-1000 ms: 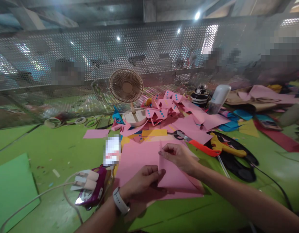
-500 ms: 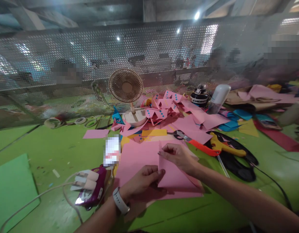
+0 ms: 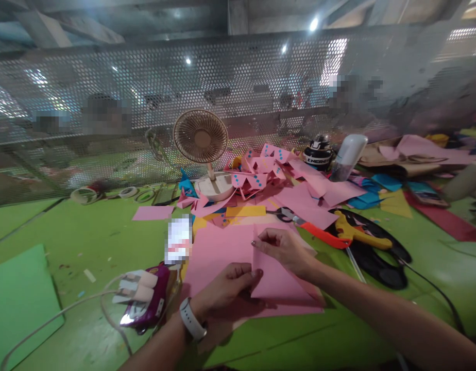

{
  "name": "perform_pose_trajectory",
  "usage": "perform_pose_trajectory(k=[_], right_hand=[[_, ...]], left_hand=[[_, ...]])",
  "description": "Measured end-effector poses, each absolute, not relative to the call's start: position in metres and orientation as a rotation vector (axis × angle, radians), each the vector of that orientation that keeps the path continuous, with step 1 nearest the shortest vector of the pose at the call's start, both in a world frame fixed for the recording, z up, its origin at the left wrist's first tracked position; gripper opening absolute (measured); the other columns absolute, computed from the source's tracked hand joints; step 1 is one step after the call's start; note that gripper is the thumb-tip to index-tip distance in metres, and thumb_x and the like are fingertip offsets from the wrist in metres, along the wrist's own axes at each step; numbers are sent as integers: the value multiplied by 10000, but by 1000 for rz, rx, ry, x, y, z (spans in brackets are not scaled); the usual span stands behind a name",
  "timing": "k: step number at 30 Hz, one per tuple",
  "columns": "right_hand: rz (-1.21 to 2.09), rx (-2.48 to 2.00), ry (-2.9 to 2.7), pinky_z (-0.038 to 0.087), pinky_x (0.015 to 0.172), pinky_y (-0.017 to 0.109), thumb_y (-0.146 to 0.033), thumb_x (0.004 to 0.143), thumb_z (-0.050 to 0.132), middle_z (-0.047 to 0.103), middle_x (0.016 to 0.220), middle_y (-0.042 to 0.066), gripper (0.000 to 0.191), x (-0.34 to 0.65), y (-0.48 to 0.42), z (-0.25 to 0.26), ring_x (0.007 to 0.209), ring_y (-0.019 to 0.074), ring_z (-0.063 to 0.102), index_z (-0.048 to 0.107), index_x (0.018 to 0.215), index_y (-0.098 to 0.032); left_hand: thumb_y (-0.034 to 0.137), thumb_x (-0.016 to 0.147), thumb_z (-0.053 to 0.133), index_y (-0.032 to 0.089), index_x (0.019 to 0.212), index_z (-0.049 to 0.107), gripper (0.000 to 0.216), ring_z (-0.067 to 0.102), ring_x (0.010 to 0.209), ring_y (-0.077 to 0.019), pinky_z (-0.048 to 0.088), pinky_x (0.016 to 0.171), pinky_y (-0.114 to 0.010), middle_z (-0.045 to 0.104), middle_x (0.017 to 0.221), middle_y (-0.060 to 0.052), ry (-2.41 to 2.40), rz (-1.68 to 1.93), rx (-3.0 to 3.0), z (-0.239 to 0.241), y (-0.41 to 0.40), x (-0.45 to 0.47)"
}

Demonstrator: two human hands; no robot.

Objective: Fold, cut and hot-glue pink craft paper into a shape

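A folded piece of pink paper [image 3: 274, 278] is held upright by its left edge, above larger pink sheets [image 3: 218, 245] lying on the green table. My left hand [image 3: 238, 281], with a white band on the wrist, pinches the lower end of that edge between thumb and fingers. Higher up the same edge, my right hand [image 3: 282, 250] is closed on the paper with thumb and fingertips. Just beyond the hands lie a yellow paper strip [image 3: 245, 211] and scissors [image 3: 285, 214], partly covered by pink paper.
A small fan [image 3: 201, 138] stands behind a heap of cut pink paper [image 3: 261, 172]. To the right, a yellow glue gun [image 3: 361, 234] and an orange cutter [image 3: 325, 235] lie by a black holder. A purple power strip [image 3: 153, 299] with white plugs sits left. Tape rolls [image 3: 85, 195] lie farther back.
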State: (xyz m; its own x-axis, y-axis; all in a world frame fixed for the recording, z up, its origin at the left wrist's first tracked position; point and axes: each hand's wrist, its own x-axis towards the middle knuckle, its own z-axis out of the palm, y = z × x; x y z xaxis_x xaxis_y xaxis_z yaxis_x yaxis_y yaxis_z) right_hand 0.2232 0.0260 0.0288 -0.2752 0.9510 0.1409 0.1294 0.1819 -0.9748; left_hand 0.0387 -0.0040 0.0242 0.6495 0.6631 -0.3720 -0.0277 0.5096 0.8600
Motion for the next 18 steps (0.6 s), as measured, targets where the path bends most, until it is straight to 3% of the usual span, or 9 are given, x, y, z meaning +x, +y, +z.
perform_pose_trajectory(k=[5, 10, 18], right_hand=[[1165, -1080, -1588, 372, 587, 265, -508, 830, 604, 533, 650, -11, 363, 222, 25, 33, 637, 131, 451, 588, 682, -177], [1136, -1116, -1586, 356, 556, 262, -513, 812, 615, 499, 616, -22, 373, 221, 23, 36, 604, 124, 422, 563, 649, -181], [1100, -1108, -1597, 344, 553, 267, -506, 819, 627, 521, 623, -15, 368, 223, 23, 29, 602, 124, 436, 596, 672, -170]], left_hand=[[467, 758, 765, 129, 632, 529, 431, 440, 543, -62, 499, 677, -256, 456, 597, 44, 747, 481, 986, 20, -4, 39], [436, 740, 793, 84, 864, 662, 395, 662, 691, -177, 515, 713, -325, 691, 804, -115, 684, 378, 925, 12, -6, 36], [505, 760, 754, 72, 885, 688, 455, 696, 699, -194, 526, 685, -314, 732, 876, -180, 723, 322, 1029, 8, -2, 33]])
